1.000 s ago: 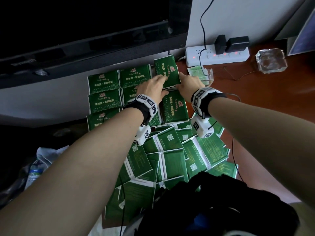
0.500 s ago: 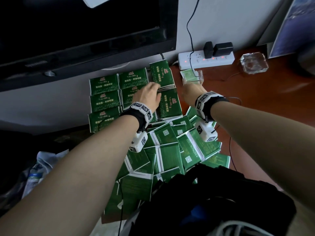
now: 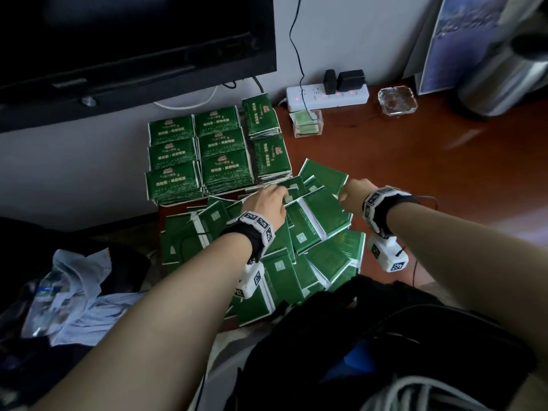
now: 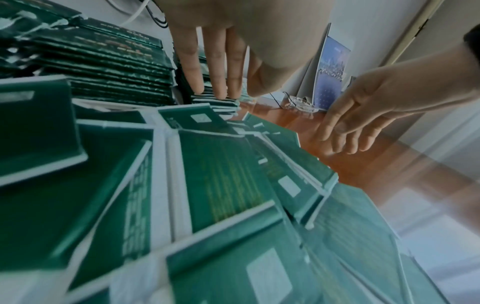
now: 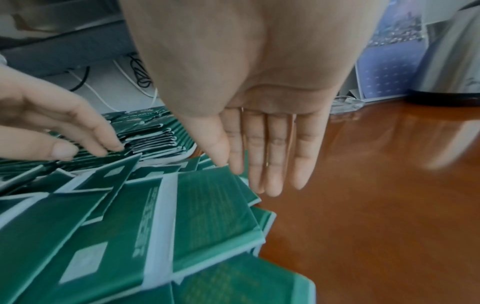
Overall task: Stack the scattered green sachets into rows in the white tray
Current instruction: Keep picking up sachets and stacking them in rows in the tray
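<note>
Neat stacks of green sachets stand in rows at the back left of the bench, close against the wall, presumably so each new handful has a straight edge to butt against. The white tray itself cannot be made out under them. In front, toward the near edge, lies the loose heap of sachets, flat glossy rectangles with white sealed borders, overlapping at all angles. The left hand reaches over the heap, its fingers straight, tips touching the sachets at the foot of the stacks. The right hand hovers at the heap's right side, fingers extended together, grasping nothing, likely ready to gather the next batch.
</note>
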A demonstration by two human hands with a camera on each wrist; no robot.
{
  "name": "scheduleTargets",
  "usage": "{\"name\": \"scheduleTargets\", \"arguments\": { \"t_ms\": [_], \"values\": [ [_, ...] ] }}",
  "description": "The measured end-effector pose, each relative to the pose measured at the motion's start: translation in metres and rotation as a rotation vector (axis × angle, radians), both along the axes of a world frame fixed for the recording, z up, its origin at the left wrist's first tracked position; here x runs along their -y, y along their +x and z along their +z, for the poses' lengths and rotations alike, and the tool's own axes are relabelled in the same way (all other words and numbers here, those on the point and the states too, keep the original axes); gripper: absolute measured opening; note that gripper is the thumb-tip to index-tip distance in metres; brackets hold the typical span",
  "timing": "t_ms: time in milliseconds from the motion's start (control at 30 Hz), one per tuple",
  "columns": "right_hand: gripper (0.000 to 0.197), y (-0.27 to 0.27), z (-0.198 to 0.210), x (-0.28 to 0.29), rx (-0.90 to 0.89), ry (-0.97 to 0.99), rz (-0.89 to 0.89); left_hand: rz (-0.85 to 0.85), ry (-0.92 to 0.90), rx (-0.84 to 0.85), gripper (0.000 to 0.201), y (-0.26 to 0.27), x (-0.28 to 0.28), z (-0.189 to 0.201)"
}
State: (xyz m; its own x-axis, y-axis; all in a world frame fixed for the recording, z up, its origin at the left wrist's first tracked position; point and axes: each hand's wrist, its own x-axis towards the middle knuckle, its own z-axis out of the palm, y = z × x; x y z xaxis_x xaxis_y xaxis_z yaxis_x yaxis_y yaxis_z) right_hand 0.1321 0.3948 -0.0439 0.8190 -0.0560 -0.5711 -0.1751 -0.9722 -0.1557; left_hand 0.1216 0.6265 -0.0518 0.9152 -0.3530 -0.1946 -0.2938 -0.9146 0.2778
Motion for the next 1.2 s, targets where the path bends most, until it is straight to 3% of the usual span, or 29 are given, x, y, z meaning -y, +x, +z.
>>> {"name": "scheduleTargets", "arguments": {
  "t_ms": [167,300,467,533,833,1067,1200],
  "values": [
    [0.024,-0.021,-0.012,0.006,-0.019,-0.064,0.055,0.087,0.143,-0.034,0.036,-0.027,-0.004,-0.011],
    [0.022,-0.023,-0.022,0.003,-0.001,-0.061,0.070,0.214,0.212,-0.074,0.065,-0.054,-0.002,-0.022],
    [0.070,-0.024,-0.035,-0.015,-0.022,0.023,-0.005,0.333,0.209,-0.126,0.090,-0.075,0.003,-0.041],
    [0.082,-0.026,-0.040,-0.022,-0.024,0.005,-0.041,0.351,0.196,-0.131,0.092,-0.078,0.006,-0.047],
    [0.099,-0.031,-0.048,-0.031,0.021,-0.067,-0.104,0.392,0.151,-0.128,0.097,-0.080,0.021,-0.063],
    [0.092,-0.029,-0.044,-0.022,0.000,0.017,-0.192,0.271,0.164,-0.074,0.087,-0.073,0.012,-0.065],
    [0.084,-0.023,-0.043,-0.008,0.006,0.021,-0.155,0.256,0.211,-0.020,0.084,-0.050,0.010,-0.052]
  ]
}}
